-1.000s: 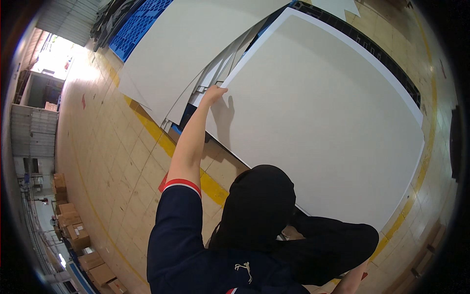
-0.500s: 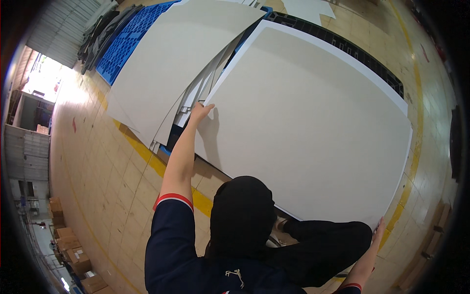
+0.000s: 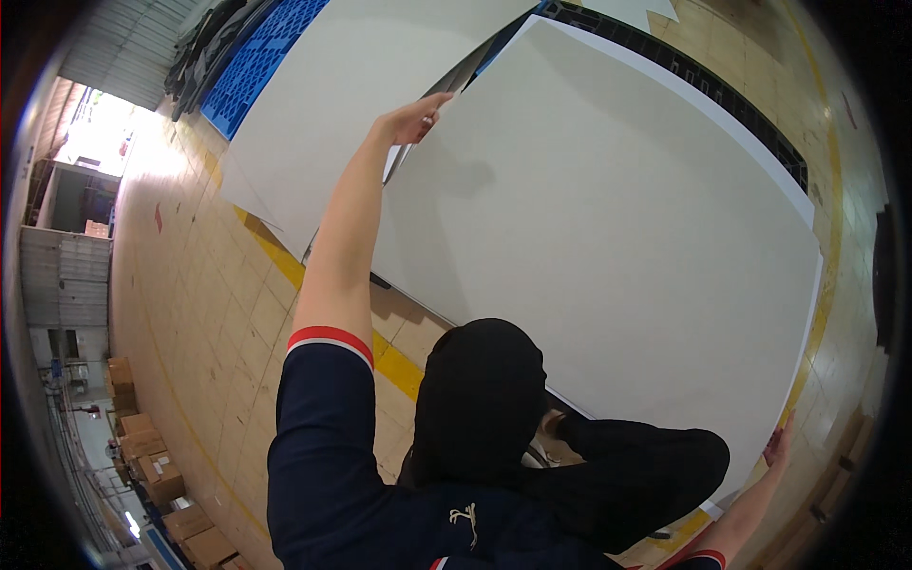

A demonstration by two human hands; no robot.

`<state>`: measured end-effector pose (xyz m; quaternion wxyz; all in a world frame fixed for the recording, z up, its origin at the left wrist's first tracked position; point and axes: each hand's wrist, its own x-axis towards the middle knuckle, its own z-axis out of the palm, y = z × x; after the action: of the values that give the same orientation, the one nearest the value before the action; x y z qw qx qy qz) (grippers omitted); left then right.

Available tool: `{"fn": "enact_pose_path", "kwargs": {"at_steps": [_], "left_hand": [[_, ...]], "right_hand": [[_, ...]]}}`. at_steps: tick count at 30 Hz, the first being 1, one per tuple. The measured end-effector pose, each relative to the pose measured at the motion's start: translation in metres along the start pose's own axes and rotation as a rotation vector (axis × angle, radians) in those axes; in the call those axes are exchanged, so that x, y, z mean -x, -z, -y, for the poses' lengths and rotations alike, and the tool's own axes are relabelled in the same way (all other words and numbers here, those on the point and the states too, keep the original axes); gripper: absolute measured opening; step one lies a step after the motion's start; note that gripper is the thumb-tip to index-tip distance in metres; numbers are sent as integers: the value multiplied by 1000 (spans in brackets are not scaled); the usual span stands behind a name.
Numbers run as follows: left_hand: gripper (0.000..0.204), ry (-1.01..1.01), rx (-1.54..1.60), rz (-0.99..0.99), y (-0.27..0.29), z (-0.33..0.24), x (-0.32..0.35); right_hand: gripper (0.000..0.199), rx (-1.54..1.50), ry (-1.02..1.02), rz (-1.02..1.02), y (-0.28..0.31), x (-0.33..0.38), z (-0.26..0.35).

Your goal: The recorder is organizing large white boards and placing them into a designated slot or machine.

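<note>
A large, pale grey-beige board sheet (image 3: 608, 228) lies before me on a white-edged stack. At its left edge, beside the narrow gap to a second stack, my left hand (image 3: 416, 120) has curled fingers that appear to grip the edge. Its shadow falls on the sheet. Low on the right, my right hand (image 3: 779, 443) is closed at the sheet's near right edge, its fingertips partly hidden. The second stack of similar sheets (image 3: 323, 114) stands at the left. My bent knees in black trousers, one knee (image 3: 480, 399) central, press close to the near edge.
A black pallet (image 3: 703, 85) shows beyond the far edge, with a blue pallet (image 3: 261, 71) and dark folded material (image 3: 204, 57) at far left. Yellow floor lines (image 3: 275, 252) run past the stacks. Cardboard boxes (image 3: 161, 475) line the lower left.
My left hand has moved farther away along the sheet's left edge. The sheet has shifted slightly left, narrowing the gap and covering the white strip there. My right hand stays at the right edge.
</note>
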<state>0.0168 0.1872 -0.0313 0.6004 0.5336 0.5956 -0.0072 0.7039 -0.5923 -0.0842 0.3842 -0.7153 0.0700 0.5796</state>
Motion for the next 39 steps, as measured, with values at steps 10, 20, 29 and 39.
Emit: {"fn": "enact_pose_path", "kwargs": {"at_steps": [10, 20, 29, 39], "left_hand": [[69, -168, -100, -22, -71, -127, 38], [52, -794, -653, -556, -116, -169, 77], [38, -1088, -282, -573, -117, -211, 241], [43, -1090, 146, -765, -56, -66, 180]], "right_hand": [[86, -77, 192, -55, -71, 30, 101], [60, 853, 574, -675, -136, 75, 175], [67, 689, 1037, -1121, -122, 194, 233], [53, -99, 1143, -1085, -176, 164, 88]]}}
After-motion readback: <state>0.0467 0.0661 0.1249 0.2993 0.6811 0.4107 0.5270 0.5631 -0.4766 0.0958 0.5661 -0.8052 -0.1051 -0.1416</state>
